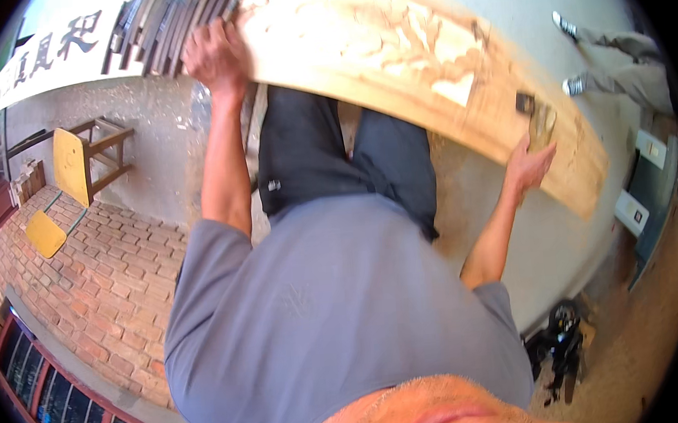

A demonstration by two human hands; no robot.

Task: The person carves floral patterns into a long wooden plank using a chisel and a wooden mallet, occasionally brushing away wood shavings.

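A long carved wooden panel (390, 43) of pale wood, with relief carving on its face, is held across in front of my body above my dark trousers. My left hand (214, 55) grips the panel's left end, fingers curled over its edge. My right hand (529, 168) presses against the panel's lower edge near its right end and supports it, with the fingers spread along the wood. My grey shirt fills the lower middle of the view.
A yellow chair (68, 163) and a wooden stool (110, 145) stand at the left on a brick floor (100, 283). Dark slats (176, 18) lean at the top. Another person's legs (619, 58) are at the upper right. A dark tool heap (561, 345) lies at the lower right.
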